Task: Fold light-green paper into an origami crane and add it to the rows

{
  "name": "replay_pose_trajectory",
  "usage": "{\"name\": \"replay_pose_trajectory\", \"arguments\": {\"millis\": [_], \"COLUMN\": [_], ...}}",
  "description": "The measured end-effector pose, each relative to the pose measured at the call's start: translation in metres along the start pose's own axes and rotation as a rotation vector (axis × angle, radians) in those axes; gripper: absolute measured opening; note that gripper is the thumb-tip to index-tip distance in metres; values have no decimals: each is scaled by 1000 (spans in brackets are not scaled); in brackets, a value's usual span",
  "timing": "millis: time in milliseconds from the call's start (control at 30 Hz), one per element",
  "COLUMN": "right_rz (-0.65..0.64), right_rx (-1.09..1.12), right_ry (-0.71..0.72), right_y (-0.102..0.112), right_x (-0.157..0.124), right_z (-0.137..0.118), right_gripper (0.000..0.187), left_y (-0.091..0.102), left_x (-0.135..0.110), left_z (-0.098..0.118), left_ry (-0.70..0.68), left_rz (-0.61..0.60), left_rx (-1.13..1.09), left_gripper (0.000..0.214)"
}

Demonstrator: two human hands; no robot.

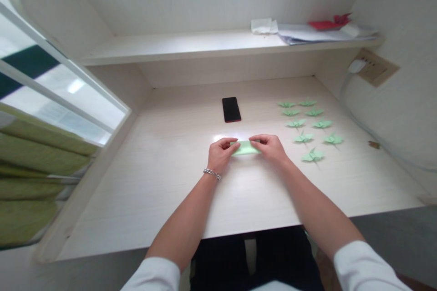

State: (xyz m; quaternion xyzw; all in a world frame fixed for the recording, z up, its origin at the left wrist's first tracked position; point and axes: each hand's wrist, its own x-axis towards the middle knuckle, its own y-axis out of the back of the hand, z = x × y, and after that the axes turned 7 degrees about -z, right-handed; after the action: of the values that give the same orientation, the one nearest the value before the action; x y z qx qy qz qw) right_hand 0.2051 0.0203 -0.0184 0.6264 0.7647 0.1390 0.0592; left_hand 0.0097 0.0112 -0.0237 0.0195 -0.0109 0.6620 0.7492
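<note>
A folded strip of light green paper (245, 148) lies on the pale wooden desk (177, 191), held between both hands. My left hand (221, 153), with a silver bracelet at the wrist, pinches its left end with bent fingers. My right hand (269, 147) pinches its right end, fingers curled over the top edge. The paper's ends are hidden under my fingers.
Several green paper cranes (310, 127) stand in two rows to the right of my hands. A black phone (231, 109) lies face up behind the paper. On the upper shelf (170, 47) are papers (307, 34), a red item (329, 22) and a tissue. A wall socket (373, 67) with a plug is at right.
</note>
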Motion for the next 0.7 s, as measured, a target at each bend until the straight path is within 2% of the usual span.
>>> {"name": "replay_pose_trajectory", "arguments": {"millis": [700], "right_rz": [35], "right_rx": [28], "right_ry": [51], "right_y": [1], "right_x": [-6], "right_z": [-1], "right_gripper": [24], "left_y": [-1], "left_x": [-1], "left_z": [1], "left_ry": [12], "left_rz": [12], "left_rx": [40], "left_gripper": [38]}}
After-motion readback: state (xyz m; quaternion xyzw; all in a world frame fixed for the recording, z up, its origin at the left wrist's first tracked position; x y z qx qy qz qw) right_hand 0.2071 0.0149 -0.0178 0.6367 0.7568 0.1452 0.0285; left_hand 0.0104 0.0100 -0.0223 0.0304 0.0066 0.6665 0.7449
